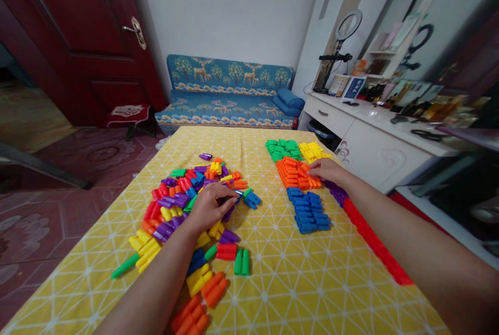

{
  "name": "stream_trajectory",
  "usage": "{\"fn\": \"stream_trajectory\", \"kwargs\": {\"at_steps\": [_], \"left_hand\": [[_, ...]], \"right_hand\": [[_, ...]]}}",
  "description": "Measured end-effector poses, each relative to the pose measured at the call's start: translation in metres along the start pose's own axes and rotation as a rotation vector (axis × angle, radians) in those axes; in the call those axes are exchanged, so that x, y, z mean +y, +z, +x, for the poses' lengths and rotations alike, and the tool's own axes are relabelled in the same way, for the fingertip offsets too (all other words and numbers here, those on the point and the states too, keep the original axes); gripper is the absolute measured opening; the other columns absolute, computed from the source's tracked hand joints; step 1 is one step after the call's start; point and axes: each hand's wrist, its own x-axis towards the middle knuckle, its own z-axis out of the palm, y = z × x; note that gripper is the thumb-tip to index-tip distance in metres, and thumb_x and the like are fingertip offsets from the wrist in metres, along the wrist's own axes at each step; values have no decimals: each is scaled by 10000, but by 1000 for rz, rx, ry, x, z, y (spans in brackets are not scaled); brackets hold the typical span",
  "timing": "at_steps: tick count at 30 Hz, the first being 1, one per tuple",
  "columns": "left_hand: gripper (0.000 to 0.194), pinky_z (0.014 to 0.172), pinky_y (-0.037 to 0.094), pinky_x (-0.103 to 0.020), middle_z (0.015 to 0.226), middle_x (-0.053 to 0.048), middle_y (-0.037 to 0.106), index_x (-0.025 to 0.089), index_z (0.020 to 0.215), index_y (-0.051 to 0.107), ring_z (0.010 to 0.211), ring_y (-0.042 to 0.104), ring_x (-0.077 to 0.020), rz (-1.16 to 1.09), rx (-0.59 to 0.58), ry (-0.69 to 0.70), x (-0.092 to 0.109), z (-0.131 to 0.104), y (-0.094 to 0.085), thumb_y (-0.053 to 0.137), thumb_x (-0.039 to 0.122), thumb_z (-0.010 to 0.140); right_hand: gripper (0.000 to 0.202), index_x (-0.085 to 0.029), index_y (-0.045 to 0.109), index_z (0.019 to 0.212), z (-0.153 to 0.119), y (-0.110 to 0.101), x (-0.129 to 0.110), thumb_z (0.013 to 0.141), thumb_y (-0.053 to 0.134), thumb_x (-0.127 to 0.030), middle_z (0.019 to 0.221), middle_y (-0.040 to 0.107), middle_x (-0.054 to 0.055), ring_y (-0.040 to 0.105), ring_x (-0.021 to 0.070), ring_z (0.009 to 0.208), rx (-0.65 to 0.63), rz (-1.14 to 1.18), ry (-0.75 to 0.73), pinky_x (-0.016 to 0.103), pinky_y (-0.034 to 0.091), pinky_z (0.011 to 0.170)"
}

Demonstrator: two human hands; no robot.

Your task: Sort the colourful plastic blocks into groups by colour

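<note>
1. Mixed plastic pieces (179, 201), table's left: I judge them unsorted
2. Green (284, 149), yellow (312, 151), orange (294, 172), blue (307, 210) groups, right: grouped by colour
3. My left hand (212, 205) over pile, right hand (327, 169) at orange: grips I cannot tell
4. Bare yellow cloth (268, 267) between; red row (370, 236) near right edge

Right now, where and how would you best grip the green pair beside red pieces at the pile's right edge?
I'd pinch the green pair across its long outer sides, at the near end, probably coming from the near right. The red pieces crowd its far left; bare tablecloth lies to its right, and its long sides point roughly toward the wearer.
</note>
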Motion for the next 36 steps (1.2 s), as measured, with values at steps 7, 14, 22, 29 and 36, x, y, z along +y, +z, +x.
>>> {"fn": "stream_trajectory", "kwargs": {"at_steps": [7,14,22,29,36], "left_hand": [[162,782,495,-309,834,-64,744,198,879,736,783,672,-185,-10,-1,5,-1,-1,0,600,286,873],[162,777,492,-301,841,-67,744,193,888,736,792,672,-185,-3,1,10,-1,-1,0,602,283,871],[157,763,486,-299,834,-59,742,193,890,736,778,665,-179,6,6,11,-3,-2,1,607,281,869],[152,778,484,-301,840,-57,743,197,890,735,789,667,-179,5,8,11,-3,-1,1,606,275,873],[146,784,489,-303,844,-61,750,195,876,739,791,677,-182,14,20,13,-1,-1,1,615,273,863]], "right_hand": [[307,-142,701,1002,2,3,-3,698,658,-130,998,726,54,668,155,827,20,32,-102,214,510,709],[482,-175,627,1211,2,11,-6,732,680,-201,1195,674,79,653,204,995,37,-20,-192,299,505,868],[525,-246,653,1198,8,6,-1,688,664,-125,1177,689,25,654,230,1010,30,-115,-275,305,507,853],[487,-197,665,1156,9,9,-6,673,721,-166,1114,709,52,671,202,911,78,0,-278,300,524,815],[439,-193,662,1158,-1,9,-2,722,696,-227,1131,705,67,682,199,875,112,78,-266,328,542,805]]}}
